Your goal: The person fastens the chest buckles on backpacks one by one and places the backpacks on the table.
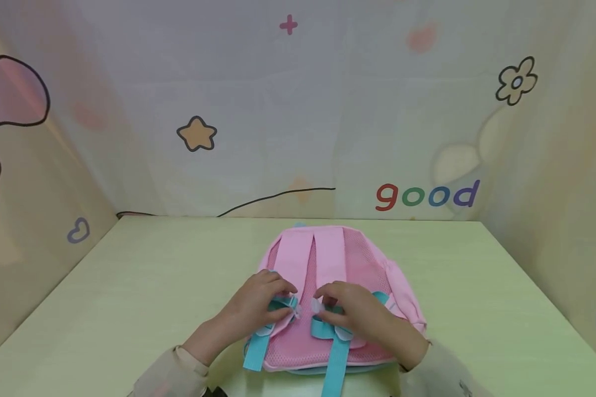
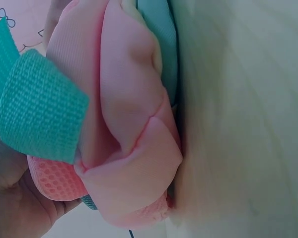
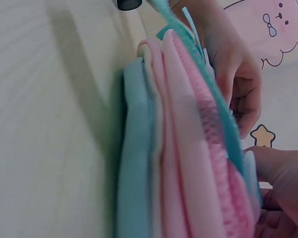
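A pink backpack [image 1: 298,347] lies on the table with its mesh back and shoulder straps facing up. My left hand [image 1: 253,303] pinches a small whitish buckle piece [image 1: 296,311] on the teal webbing at the left strap. A matching pale buckle piece [image 1: 317,306] sits between the thumb and fingers of my right hand [image 1: 355,309]. The two pieces face each other, with a narrow gap between them. Loose teal strap ends [image 1: 256,353] hang toward the near edge. In the left wrist view, a wide teal webbing strap [image 2: 42,106] crosses in front of the pink side fabric [image 2: 129,163].
A pale green tabletop [image 1: 144,286] extends around the backpack. Printed cloth walls [image 1: 278,110] enclose it at the back and both sides. The light-blue front of the bag [image 3: 135,163] rests against the table in the right wrist view.
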`<state>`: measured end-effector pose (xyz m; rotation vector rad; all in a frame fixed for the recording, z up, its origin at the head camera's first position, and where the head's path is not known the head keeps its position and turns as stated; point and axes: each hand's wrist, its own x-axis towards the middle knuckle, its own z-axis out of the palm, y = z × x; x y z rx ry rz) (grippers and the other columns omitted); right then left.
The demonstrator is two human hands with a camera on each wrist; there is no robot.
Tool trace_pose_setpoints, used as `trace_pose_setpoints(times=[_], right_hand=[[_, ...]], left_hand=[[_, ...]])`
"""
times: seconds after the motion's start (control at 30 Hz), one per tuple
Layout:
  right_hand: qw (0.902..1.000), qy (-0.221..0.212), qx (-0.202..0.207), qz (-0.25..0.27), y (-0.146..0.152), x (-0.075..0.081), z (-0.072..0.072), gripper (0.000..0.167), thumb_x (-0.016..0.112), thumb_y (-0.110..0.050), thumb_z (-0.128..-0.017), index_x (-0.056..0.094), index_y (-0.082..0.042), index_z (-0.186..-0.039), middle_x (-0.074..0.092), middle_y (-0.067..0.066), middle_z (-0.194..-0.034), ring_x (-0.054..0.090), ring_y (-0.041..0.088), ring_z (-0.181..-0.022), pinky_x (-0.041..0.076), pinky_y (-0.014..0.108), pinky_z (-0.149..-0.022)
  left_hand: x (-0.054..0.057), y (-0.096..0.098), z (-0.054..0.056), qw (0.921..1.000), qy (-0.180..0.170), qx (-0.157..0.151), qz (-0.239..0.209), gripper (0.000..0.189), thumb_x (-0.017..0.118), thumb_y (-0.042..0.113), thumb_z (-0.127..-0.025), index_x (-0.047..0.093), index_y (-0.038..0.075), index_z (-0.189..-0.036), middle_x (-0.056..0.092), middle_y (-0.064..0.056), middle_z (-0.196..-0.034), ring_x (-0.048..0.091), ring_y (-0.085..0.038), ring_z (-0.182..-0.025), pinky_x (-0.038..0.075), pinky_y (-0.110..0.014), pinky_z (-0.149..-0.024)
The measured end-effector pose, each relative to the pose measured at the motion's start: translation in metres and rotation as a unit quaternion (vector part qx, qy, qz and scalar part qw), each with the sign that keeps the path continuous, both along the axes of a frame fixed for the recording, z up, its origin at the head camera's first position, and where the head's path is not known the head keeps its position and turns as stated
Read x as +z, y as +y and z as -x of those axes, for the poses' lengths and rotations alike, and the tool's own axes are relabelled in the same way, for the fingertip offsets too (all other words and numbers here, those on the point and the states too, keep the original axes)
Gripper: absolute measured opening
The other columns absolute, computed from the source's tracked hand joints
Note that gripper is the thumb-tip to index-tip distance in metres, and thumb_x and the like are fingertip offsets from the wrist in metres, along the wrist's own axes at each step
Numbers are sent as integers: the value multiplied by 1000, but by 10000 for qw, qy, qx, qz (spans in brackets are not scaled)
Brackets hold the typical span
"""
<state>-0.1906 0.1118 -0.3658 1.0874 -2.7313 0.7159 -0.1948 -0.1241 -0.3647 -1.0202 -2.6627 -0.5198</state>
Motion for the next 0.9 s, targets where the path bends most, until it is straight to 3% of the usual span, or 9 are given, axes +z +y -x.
trace_pose_setpoints(times=[0.17,0.47,0.7,0.9], right_hand=[[9996,-29,-204,184,2,-9,-2,26,70,-25,-88,65,-12,-110,67,-7,-88,61,4,-81,54,23,-75],[9982,301,-357,369,1,-17,-2,22,72,-25,-86,68,-12,-103,68,-6,-86,61,4,-78,53,22,-72],[9973,526,-312,418,1,-20,-4,20,71,-25,-86,68,-13,-102,67,-7,-86,61,5,-78,53,23,-72],[9975,435,-421,365,0,-20,-4,19,72,-24,-86,68,-14,-102,66,-7,-87,60,5,-79,53,22,-73]], left_hand=[[0,1,-1,10000,35,-13,84,25,78,22,-80,71,14,-102,66,2,-96,56,-14,-91,49,-28,-81],[1,1,-1,9999,109,17,-15,23,79,22,-78,68,14,-97,63,4,-91,54,-13,-89,48,-28,-81],[1,-1,-1,9986,36,-136,-505,23,78,18,-79,66,12,-97,66,3,-90,56,-11,-86,47,-28,-81],[0,1,-3,9951,-199,-109,-959,22,76,15,-81,66,11,-100,66,2,-90,56,-11,-86,48,-25,-80]])
